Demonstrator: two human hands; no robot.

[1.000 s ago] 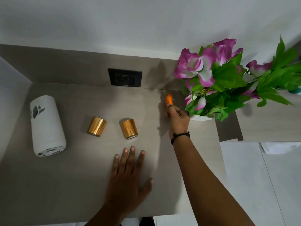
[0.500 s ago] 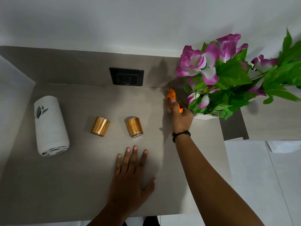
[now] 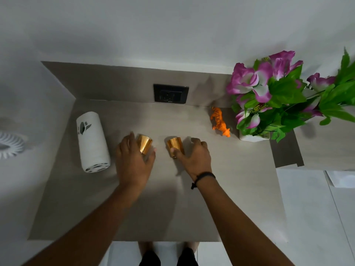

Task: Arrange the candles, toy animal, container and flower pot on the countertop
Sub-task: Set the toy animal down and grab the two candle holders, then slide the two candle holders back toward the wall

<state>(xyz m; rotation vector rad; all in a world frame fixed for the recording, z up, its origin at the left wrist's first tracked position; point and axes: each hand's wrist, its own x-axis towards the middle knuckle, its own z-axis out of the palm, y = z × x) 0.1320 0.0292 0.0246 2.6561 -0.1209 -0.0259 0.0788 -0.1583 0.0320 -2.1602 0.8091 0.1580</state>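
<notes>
Two gold candle holders stand mid-counter. My left hand (image 3: 133, 159) wraps around the left candle (image 3: 145, 143). My right hand (image 3: 194, 157) closes on the right candle (image 3: 173, 143), thumb on its front. An orange toy tiger (image 3: 219, 121) stands free at the back right, next to the white flower pot (image 3: 251, 137) with pink flowers and green leaves. A tall white container (image 3: 92, 139) with a leaf cutout stands at the left of the grey countertop (image 3: 230, 179).
A black wall socket (image 3: 170, 94) sits on the backsplash behind the candles. The counter's front edge runs near my feet. White floor tiles lie to the right, a white fan-like object (image 3: 9, 145) at the far left.
My right hand let go of the toy tiger by the flower pot and came back to the right candle. My left hand lifted off the counter and moved forward onto the left candle.
</notes>
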